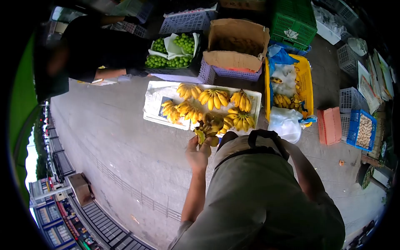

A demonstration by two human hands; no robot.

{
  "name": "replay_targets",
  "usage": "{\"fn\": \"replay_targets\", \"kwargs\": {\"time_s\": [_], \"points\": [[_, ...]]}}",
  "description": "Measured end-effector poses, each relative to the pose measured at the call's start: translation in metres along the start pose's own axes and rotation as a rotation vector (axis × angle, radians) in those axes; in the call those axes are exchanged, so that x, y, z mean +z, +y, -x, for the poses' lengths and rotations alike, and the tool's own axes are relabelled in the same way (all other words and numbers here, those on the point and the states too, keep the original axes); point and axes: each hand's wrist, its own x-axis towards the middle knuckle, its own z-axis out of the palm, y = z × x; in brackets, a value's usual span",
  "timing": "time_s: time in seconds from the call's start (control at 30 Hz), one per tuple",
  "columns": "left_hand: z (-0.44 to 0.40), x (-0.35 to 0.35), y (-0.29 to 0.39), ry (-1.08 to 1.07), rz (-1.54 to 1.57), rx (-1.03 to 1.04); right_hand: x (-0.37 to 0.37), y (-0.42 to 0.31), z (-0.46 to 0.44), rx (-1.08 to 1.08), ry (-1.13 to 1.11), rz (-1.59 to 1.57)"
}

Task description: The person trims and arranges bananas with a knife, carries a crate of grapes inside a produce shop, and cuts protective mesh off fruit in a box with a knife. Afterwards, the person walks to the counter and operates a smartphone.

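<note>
My left hand (197, 156) is closed around a small bunch of bananas (210, 124), darker and browner than the others, at the near edge of a white foam tray (152, 89). Several yellow banana bunches (214, 98) lie on that tray, some close beside the held one. My right forearm (306, 173) runs up beside my waist. The right hand is mostly hidden by my clothing and the black strap (266, 134), so its fingers do not show.
A person in dark clothes (102, 46) stands at left by a crate of green fruit (181, 62). Behind the tray is an open cardboard box (237, 62). To the right are a yellow crate (306, 79), a clear plastic bag (285, 123), a red box (329, 125) and a blue basket (357, 141).
</note>
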Motion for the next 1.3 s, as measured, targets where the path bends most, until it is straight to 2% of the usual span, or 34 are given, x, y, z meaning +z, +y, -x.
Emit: {"fn": "replay_targets", "kwargs": {"time_s": [0.07, 0.13, 0.17, 0.2, 0.23, 0.3, 0.43, 0.5, 0.63, 0.7, 0.73, 0.8, 0.9, 0.93, 1.03, 1.1, 1.17, 1.2, 1.3], "points": [[0.007, -0.008, -0.001, 0.043, 0.019, -0.075, -0.005, -0.029, 0.011, -0.098, -0.058, 0.390], [0.009, -0.014, -0.008, 0.061, 0.026, -0.110, 0.000, -0.047, 0.010, -0.175, -0.051, 0.620], [0.011, -0.019, -0.018, 0.105, 0.022, -0.075, 0.003, -0.054, 0.007, -0.213, -0.017, 0.687], [0.013, -0.023, -0.024, 0.149, 0.017, -0.040, 0.008, -0.040, -0.001, -0.411, 0.173, 0.788], [0.015, -0.029, -0.030, 0.147, 0.013, -0.042, 0.008, -0.029, -0.010, -0.408, 0.172, 0.786], [0.020, -0.038, -0.035, 0.217, -0.059, -0.036, 0.018, -0.060, -0.001, -0.292, 0.189, 1.149], [0.034, -0.050, -0.032, 0.269, -0.070, -0.051, 0.026, -0.093, 0.033, -0.348, 0.325, 1.097], [0.037, -0.051, -0.028, 0.286, -0.078, -0.059, 0.023, -0.096, 0.041, -0.247, 0.414, 1.120], [0.042, -0.047, -0.030, 0.335, -0.047, -0.128, 0.017, -0.093, 0.052, -0.278, 0.410, 1.287], [0.042, -0.044, -0.027, 0.331, -0.030, -0.141, 0.014, -0.092, 0.052, -0.250, 0.272, 1.298], [0.042, -0.043, -0.026, 0.329, -0.013, -0.149, 0.015, -0.091, 0.053, -0.244, 0.273, 1.296], [0.040, -0.042, -0.034, 0.316, 0.005, -0.134, 0.015, -0.093, 0.057, -0.238, 0.417, 1.065], [0.039, -0.043, -0.037, 0.287, 0.015, -0.113, 0.003, -0.097, 0.070, -0.185, 0.341, 0.971], [0.037, -0.042, -0.036, 0.267, 0.009, -0.102, -0.004, -0.097, 0.078, -0.144, 0.302, 0.826], [0.032, -0.040, -0.042, 0.231, 0.004, -0.031, -0.041, -0.084, 0.101, -0.378, 0.401, 0.609], [0.026, -0.040, -0.048, 0.212, 0.001, -0.020, -0.063, -0.110, 0.133, -0.274, 0.443, 0.463], [0.021, -0.036, -0.045, 0.172, 0.003, -0.006, -0.082, -0.124, 0.156, -0.424, 0.395, 0.097], [0.020, -0.034, -0.039, 0.149, -0.010, -0.010, -0.084, -0.144, 0.173, -0.403, 0.416, -0.009], [0.012, -0.029, -0.037, 0.070, -0.070, 0.008, -0.082, -0.170, 0.191, -0.545, 0.378, -0.728]]}}
